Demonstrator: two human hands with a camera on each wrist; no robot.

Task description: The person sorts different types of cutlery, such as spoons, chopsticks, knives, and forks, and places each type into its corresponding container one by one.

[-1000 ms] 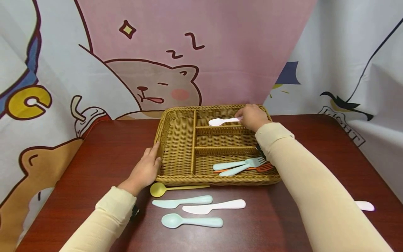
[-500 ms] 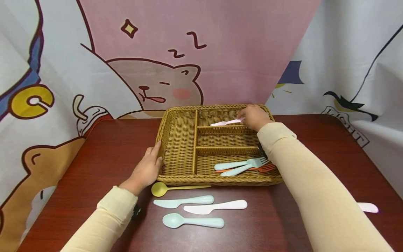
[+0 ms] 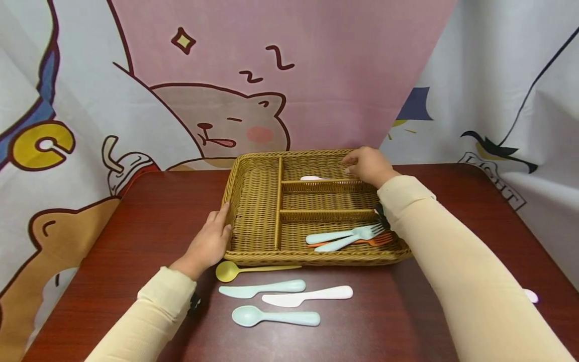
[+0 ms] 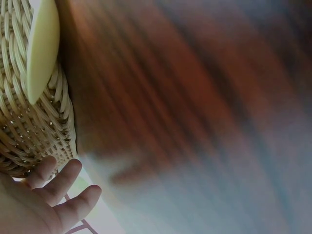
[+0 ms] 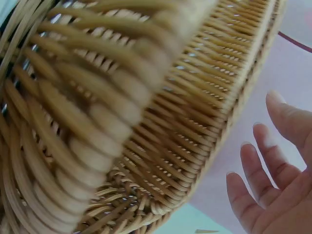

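Note:
A woven cutlery basket (image 3: 253, 258) with a long left compartment and three right ones sits on the table. My left hand (image 3: 208, 246) rests against its left side, fingers fairly straight; the left wrist view shows those fingers (image 4: 66, 178) by the weave. Above the back right compartment is my right hand (image 3: 370, 166), holding nothing, its fingers (image 5: 253, 165) loosely spread in the right wrist view. A pale pink spoon (image 3: 311, 178) lies in that compartment, partly hidden by the divider. In the front right compartment are light-blue forks (image 3: 357, 234) over an orange fork (image 3: 381, 240).
Before the basket lie a yellow spoon (image 3: 227, 271), a light-blue knife (image 3: 262, 288), a white knife (image 3: 307, 296) and a light-blue spoon (image 3: 276, 318). A pale piece (image 3: 531, 295) shows past the right sleeve. A printed curtain (image 3: 325, 75) hangs behind the table.
My right hand has let go of the pink spoon, which now lies lower in the back right compartment. The hand has moved slightly right, fingers opened. My left hand stays at the basket.

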